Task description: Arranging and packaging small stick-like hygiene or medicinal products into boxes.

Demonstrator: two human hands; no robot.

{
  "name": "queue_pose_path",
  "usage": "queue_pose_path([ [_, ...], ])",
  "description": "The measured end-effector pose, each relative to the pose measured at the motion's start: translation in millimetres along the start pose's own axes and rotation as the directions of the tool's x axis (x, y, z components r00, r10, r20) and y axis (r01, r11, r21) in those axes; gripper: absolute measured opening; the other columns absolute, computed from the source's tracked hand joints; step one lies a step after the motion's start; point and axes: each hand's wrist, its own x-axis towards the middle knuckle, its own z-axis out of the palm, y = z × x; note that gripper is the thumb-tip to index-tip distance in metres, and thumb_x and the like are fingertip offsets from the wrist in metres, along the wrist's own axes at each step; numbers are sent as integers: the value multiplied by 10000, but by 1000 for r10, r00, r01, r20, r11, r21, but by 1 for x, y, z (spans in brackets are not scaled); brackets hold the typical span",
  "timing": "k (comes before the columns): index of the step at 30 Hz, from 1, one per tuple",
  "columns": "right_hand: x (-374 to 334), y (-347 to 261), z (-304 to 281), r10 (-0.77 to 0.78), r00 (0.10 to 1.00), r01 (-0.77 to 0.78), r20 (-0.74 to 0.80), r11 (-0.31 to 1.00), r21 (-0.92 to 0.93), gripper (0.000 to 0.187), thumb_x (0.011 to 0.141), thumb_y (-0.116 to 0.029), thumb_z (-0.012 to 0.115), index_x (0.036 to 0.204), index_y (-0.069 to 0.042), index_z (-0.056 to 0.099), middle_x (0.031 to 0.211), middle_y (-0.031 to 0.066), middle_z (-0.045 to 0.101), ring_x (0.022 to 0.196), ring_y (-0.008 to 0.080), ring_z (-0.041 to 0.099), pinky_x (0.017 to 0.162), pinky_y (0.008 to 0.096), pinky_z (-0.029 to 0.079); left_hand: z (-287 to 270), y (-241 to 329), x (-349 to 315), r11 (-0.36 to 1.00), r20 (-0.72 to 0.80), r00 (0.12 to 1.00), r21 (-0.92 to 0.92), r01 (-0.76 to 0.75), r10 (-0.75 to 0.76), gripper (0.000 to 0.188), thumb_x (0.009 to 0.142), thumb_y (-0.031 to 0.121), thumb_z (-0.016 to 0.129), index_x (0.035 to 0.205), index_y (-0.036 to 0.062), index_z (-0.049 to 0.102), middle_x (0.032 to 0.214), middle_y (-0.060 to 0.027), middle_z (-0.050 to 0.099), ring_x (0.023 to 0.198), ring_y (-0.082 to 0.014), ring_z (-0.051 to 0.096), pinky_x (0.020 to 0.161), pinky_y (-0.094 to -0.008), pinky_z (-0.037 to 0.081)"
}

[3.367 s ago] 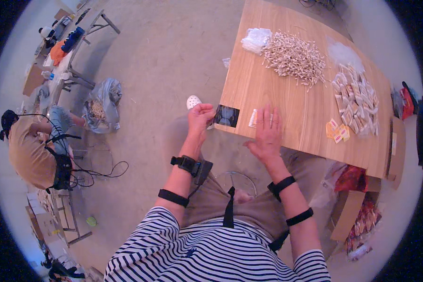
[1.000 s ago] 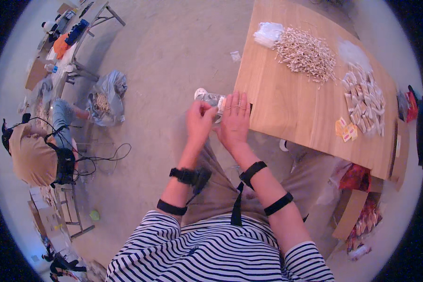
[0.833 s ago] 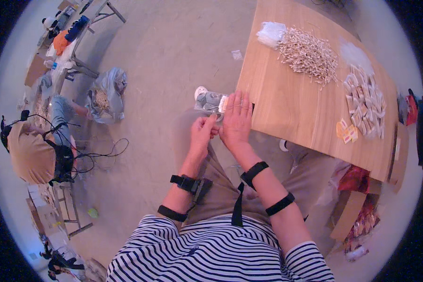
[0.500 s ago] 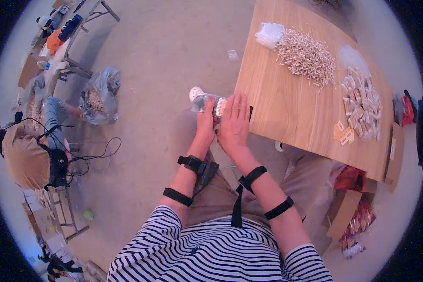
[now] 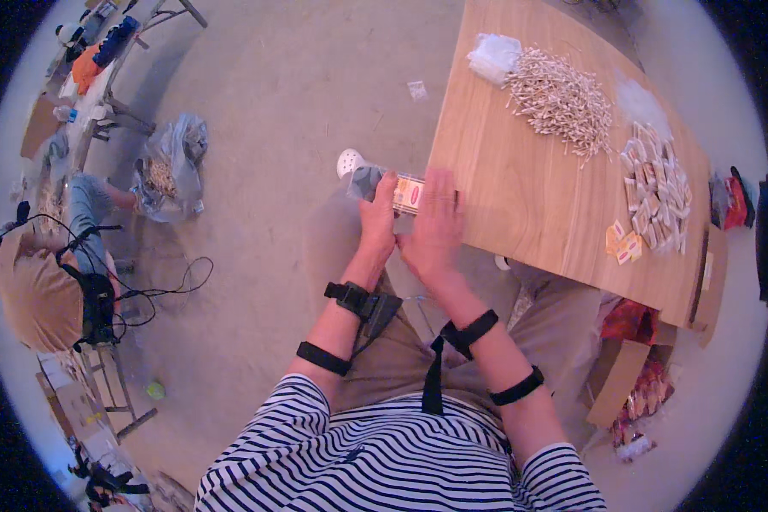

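Observation:
My left hand (image 5: 377, 215) is closed on a small clear plastic bag (image 5: 365, 182) and holds it over my lap, just off the table's near left corner. Inside the bag a yellow and white label card (image 5: 409, 194) with a red oval faces up; cotton swabs behind it are hidden from here. Beside the card's right end is my right hand (image 5: 435, 218), its fingers stretched out straight and slightly blurred. Whether those fingers touch the bag I cannot tell.
The wooden table (image 5: 486, 171) at the right bears a heap of loose cotton swabs (image 5: 559, 102), a stack of clear bags (image 5: 495, 57), several filled packets (image 5: 657, 192) and label cards (image 5: 629, 247). Open cardboard boxes (image 5: 616, 384) stand below. Another person (image 5: 43, 290) sits at the left.
The label card now shows in the bag where white swab tips showed before. My right hand has shifted a little to the right, away from my left hand.

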Motion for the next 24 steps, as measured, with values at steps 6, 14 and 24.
queue_pose_path([
  [6,-6,12,-17,51,998,-49,31,997,-65,1282,586,-382,932,1555,42,207,1646,220,209,1548,382,151,1238,565,142,5,2,-3,999,-50,999,-39,6,-8,299,957,325,698,1119,95,595,991,8,624,832,-92,605,673,-282,505],
  [14,-4,1,-14,90,995,-86,36,993,-83,1189,654,-372,891,1545,51,227,1645,226,209,1548,385,151,1221,612,140,3,-6,1,1000,-59,998,-20,-21,20,354,961,331,700,1162,52,614,1020,-26,662,876,-138,648,752,-317,544],
  [24,-3,-3,-3,112,994,-112,-12,982,-151,1146,664,-377,878,1543,29,264,1647,215,218,1549,378,159,1221,604,153,6,-9,-1,996,-48,998,-75,-48,45,282,977,264,694,1106,33,596,1023,-24,636,900,-117,603,787,-313,526],
])
